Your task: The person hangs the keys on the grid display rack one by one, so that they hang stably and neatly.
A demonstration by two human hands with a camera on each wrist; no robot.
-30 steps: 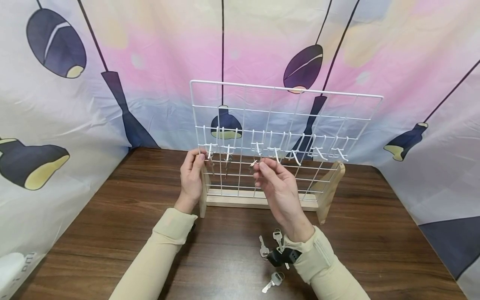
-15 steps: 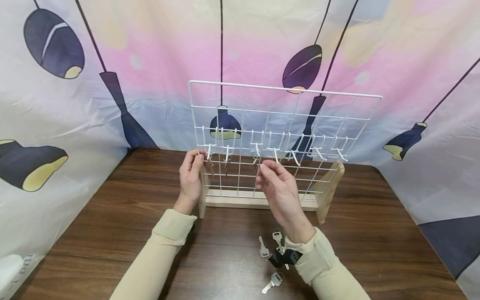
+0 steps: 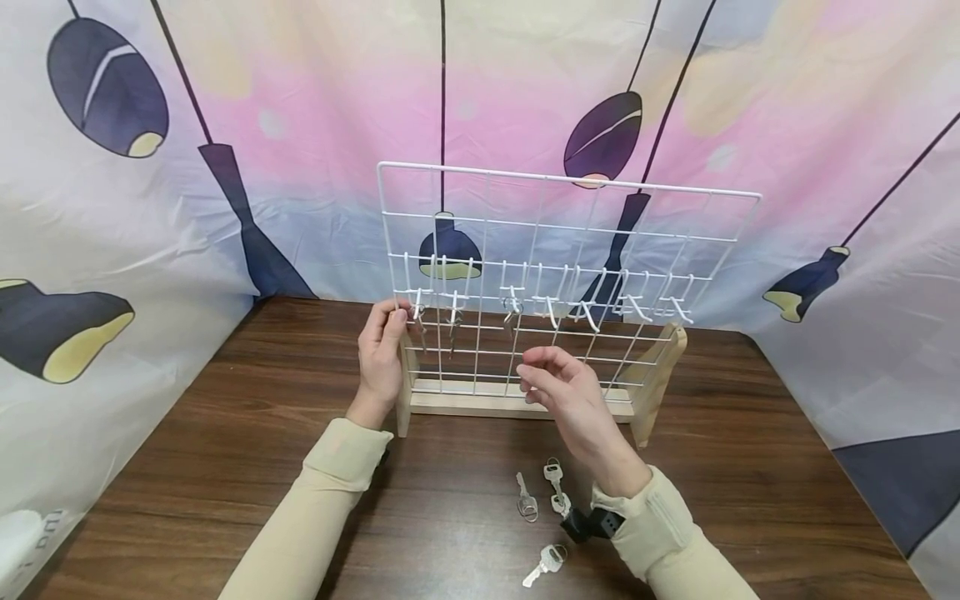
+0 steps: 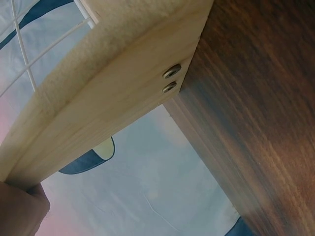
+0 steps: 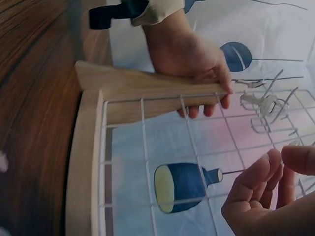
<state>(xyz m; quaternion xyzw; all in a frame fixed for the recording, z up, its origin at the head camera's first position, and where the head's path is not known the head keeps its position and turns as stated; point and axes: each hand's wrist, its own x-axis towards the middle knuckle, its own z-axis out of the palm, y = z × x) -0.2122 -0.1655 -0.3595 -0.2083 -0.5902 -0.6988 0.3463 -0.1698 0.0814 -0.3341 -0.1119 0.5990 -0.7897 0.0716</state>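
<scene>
A white wire grid rack (image 3: pixel 570 225) with wooden side supports stands on the table, with a row of white hooks across it. My left hand (image 3: pixel 381 354) grips its left end, thumb in front; in the right wrist view the fingers of the left hand (image 5: pixel 194 64) wrap the wooden side support (image 5: pixel 157 86). Keys hang from the three leftmost hooks, among them a key (image 3: pixel 512 317) on the third. Just below and right of that key is my right hand (image 3: pixel 573 400), fingers loosely bent and holding nothing. Several loose keys lie nearer me, including one key (image 3: pixel 545 564) at the front.
The remaining hooks, such as the hook (image 3: pixel 588 315), carry no keys. A patterned cloth (image 3: pixel 300 100) rises behind and beside the wooden table (image 3: pixel 247 467). Part of a white object (image 3: pixel 22 542) shows at the lower left edge.
My right hand has let go of the key, which now hangs on the third hook, and has drawn back down and to the right. My left hand stays on the rack.
</scene>
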